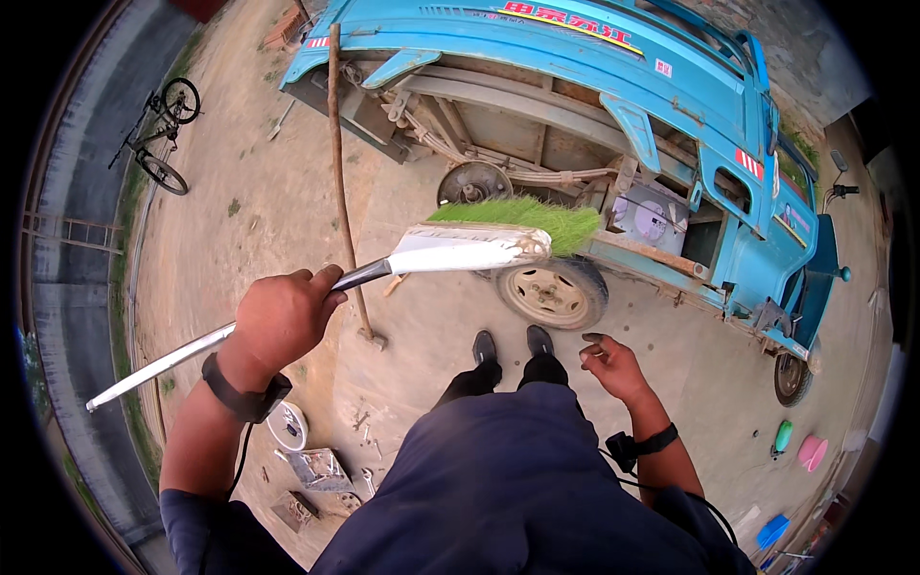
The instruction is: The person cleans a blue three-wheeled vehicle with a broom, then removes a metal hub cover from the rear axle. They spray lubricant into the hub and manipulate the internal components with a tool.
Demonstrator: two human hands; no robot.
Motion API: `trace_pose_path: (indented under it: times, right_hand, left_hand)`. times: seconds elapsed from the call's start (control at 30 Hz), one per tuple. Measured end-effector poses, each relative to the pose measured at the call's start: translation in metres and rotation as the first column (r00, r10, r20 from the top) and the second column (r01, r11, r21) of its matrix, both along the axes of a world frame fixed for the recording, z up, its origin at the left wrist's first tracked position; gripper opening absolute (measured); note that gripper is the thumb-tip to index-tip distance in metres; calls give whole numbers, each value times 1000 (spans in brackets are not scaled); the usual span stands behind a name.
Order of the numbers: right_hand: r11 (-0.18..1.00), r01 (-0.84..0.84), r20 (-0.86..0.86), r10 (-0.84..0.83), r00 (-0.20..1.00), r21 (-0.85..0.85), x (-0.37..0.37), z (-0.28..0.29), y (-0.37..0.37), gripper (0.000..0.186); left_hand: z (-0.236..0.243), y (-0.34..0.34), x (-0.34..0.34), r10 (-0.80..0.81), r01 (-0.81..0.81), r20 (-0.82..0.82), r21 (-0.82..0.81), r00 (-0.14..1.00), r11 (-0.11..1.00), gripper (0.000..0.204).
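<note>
Dark shirt (498, 479) in front, green-bristled broom (470, 251) raised in the left hand (287, 316)

The shirt fills the lower middle, above two dark shoes (484, 347) on the concrete. The person's left hand is wrapped around the dark section of the broom's handle; the white handle end slants down to the left, while the head reaches right, bristles upward, in front of a blue cargo vehicle (671, 105). Whether the bristles touch it cannot be told. The right hand (613, 366) grasps nothing visible, its fingers loosely bent, near a wheel (548, 295) with a cream rim. Behind the broom's handle, a wooden pole (337, 144) stands on the ground. A white bucket (303, 422) and a wrench (368, 479) lie lower left; a bicycle (144, 144) is farther off. A pink basin (812, 453) sits at right, beside a green bottle (784, 436).
</note>
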State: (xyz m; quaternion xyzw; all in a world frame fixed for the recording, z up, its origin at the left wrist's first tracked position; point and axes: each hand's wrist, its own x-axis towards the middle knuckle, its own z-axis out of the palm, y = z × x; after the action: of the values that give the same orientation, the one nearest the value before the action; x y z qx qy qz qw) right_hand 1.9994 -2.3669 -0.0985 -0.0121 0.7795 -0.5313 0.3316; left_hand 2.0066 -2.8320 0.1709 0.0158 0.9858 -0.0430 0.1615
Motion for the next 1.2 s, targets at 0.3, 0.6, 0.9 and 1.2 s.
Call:
trace_pose_path:
  times: [0.3, 0.6, 0.9, 1.2]
  right_hand:
    - [997, 70, 21, -71, 997, 33, 17, 6, -10, 37]
    - [998, 64, -8, -64, 998, 27, 8, -1, 9, 40]
    - [992, 125, -15, -125, 992, 15, 0, -12, 34, 39]
    - [985, 173, 55, -174, 983, 25, 19, -26, 54, 40]
  left_hand:
    - [-30, -96, -41, 138, -139, -21, -254, 990, 957, 25]
    - [19, -77, -56, 206, -213, -157, -30, 966, 977, 26]
    - [-28, 36, -166, -156, 153, -92, -37, 983, 988, 26]
    - [49, -47, -144, 24, 0, 63, -360, 998, 933, 25]
